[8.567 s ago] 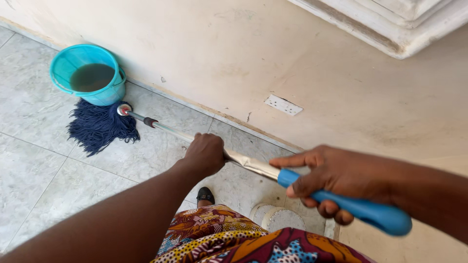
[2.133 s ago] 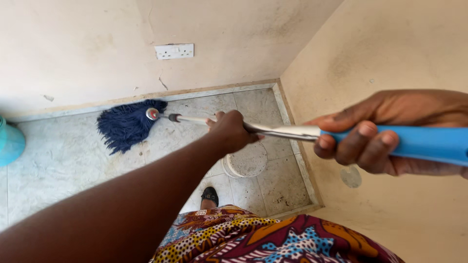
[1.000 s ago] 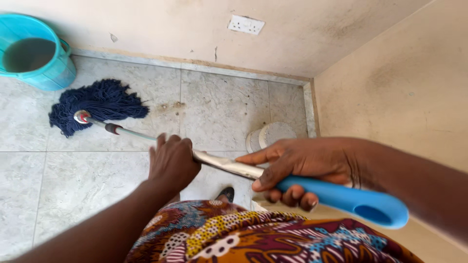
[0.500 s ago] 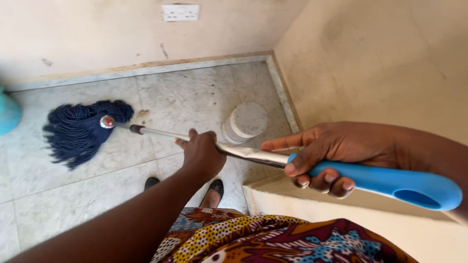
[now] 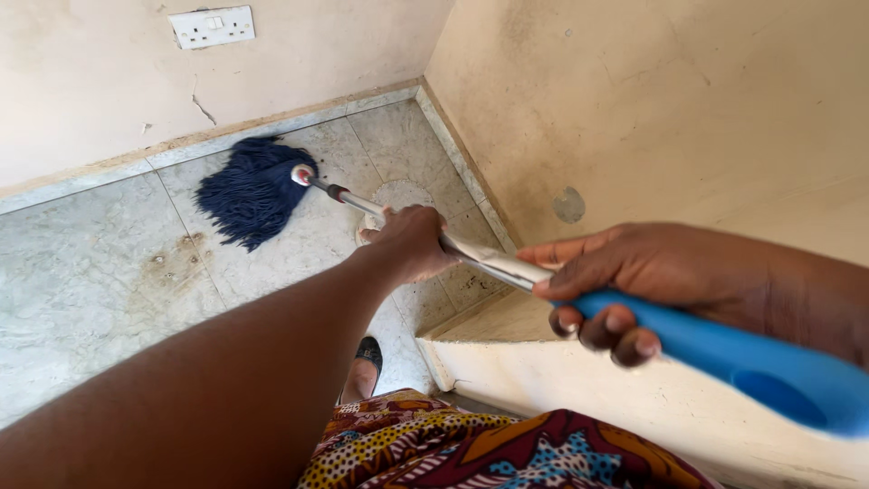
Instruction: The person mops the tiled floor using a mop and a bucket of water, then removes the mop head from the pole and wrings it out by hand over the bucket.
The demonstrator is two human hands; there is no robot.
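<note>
Head view: left hand (image 5: 412, 243) gripping the mop shaft (image 5: 484, 261), right hand (image 5: 625, 285) clutching the blue grip (image 5: 751, 362), mop head (image 5: 253, 190) lying far-left.

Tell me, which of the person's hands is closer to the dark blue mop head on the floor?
The left. The left hand grips the metal shaft partway down, nearer the mop head. The right hand holds the blue handle grip at the far upper end.

You have no packages, labels, signs or screens in front of you here: nothing of that kind stands on the floor, on the far wall or on the right wall.
</note>
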